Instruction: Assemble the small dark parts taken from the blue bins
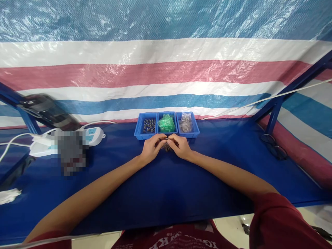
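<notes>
My left hand [150, 148] and my right hand [181, 148] meet in front of the blue bins, thumbs and forefingers pinched together. Between the fingertips shows a small metal part [166, 138], too tiny to name more exactly. Just under the hands lies a little pile of dark, brassy parts [167, 148], partly covered by the fingers. The left blue bin [138, 128] holds several small dark cylindrical metal parts [149, 125]. Green pieces in clear plastic [166, 123] fill the middle bin, and clear bags of small pale parts [186, 123] lie in the right bin [196, 130].
To the left are a white power strip [96, 136] with cables, a pixelated dark object [72, 152], a dark bottle-like item [49, 110] and a white cloth or glove [9, 196]. Eyeglasses [274, 146] rest at right. Striped sheeting [166, 72] hangs behind the blue table [166, 186].
</notes>
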`<state>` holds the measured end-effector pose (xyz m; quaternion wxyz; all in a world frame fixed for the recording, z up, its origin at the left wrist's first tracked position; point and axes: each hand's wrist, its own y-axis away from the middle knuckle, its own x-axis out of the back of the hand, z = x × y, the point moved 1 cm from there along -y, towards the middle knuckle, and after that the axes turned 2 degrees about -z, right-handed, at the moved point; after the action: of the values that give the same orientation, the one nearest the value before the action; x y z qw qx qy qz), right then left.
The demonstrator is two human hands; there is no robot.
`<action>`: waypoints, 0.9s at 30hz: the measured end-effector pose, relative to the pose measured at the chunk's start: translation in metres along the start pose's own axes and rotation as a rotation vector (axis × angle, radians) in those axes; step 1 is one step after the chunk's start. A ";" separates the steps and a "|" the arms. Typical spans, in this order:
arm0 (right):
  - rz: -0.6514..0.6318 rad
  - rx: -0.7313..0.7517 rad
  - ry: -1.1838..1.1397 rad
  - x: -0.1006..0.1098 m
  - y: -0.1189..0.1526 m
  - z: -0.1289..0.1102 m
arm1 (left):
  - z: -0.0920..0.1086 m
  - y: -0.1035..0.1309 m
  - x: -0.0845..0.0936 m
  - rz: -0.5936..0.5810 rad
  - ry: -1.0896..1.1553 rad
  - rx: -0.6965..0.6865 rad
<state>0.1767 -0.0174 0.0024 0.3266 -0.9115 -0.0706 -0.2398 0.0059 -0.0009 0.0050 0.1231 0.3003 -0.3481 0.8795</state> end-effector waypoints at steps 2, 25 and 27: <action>-0.009 -0.012 0.007 -0.001 0.000 0.001 | 0.000 0.000 0.000 -0.006 0.010 0.014; -0.155 -0.011 -0.047 -0.002 -0.003 0.001 | 0.005 -0.004 0.001 -0.127 0.036 0.078; -0.162 -0.016 -0.054 -0.001 -0.003 0.001 | 0.005 -0.005 0.001 -0.127 0.033 0.076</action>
<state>0.1749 -0.0143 0.0028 0.2968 -0.9116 -0.1509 -0.2411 0.0089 -0.0009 0.0110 0.1731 0.3116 -0.2924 0.8874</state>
